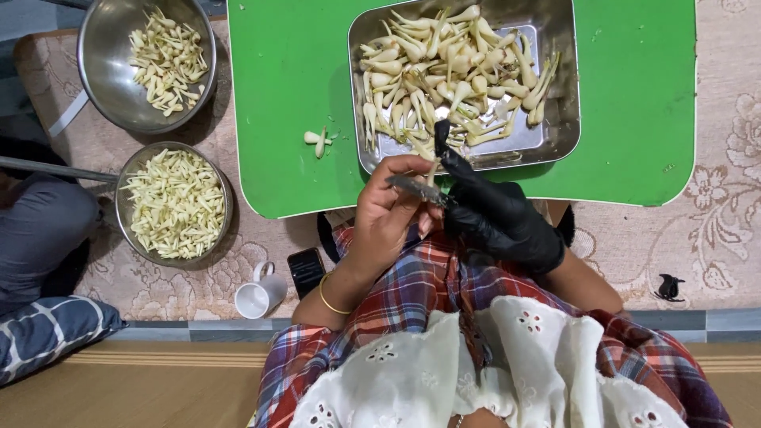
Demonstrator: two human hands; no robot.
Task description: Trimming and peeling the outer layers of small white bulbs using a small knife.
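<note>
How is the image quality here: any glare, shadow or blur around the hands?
Head view: even indoor light, sharp overall; mild glare on the steel tray floor and bowl rims; soft shadows under the bowls; the knife blade between the left hand and gloved right hand looks slightly smeared.

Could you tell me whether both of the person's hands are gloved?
No, only the right hand wears a black glove; the left hand is bare, with a gold bangle at the wrist.

Left hand (388, 210), bare, fingers curled in with a gold bangle on the wrist; right hand (495, 214), black-gloved, closed in a grip, index finger pointing far. Hands touching.
</note>
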